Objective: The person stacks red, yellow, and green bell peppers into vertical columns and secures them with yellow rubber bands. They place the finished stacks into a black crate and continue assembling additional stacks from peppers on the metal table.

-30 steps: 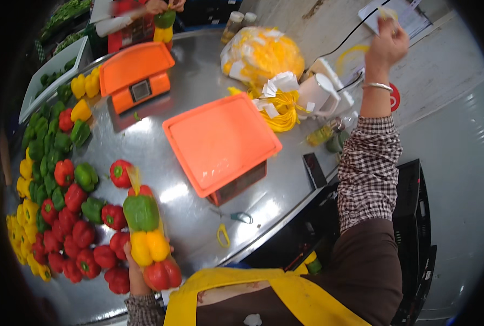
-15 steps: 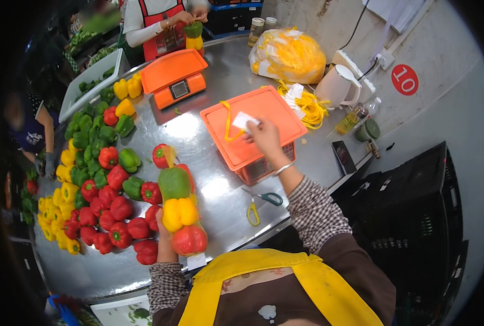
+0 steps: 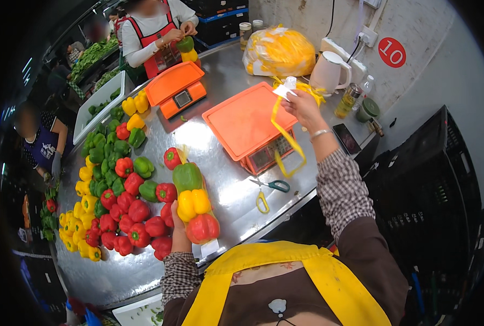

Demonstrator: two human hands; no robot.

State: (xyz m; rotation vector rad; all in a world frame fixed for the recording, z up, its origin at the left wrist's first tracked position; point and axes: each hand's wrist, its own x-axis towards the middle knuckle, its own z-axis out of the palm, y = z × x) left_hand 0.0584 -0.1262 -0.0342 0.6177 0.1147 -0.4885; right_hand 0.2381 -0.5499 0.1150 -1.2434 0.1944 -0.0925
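Note:
My left hand [image 3: 180, 231] is closed around the left side of a clear bag of bell peppers [image 3: 193, 204]. Green, yellow and red peppers sit in a row inside it. A white label [image 3: 210, 248] shows by its lower end. At the right, my right hand [image 3: 305, 110] pinches a white paper tag [image 3: 285, 88]. From that hand hangs a long yellow strap [image 3: 293, 142], looping down past the right edge of an orange scale [image 3: 247, 120]. Scissors [image 3: 262, 200] with one yellow and one teal handle lie on the metal table [image 3: 233, 209] below the scale.
Loose red, green and yellow peppers [image 3: 138, 211] cover the table's left. Another orange scale [image 3: 176, 92] stands farther back, near a co-worker holding peppers. A bag of yellow straps [image 3: 280, 51], a kettle [image 3: 329, 73], jars and a phone [image 3: 346, 138] line the right side.
My right hand has moved right and away from over the scale, lifting the tag and yellow strap with it. My left hand still holds the bagged peppers. The whole view has shifted.

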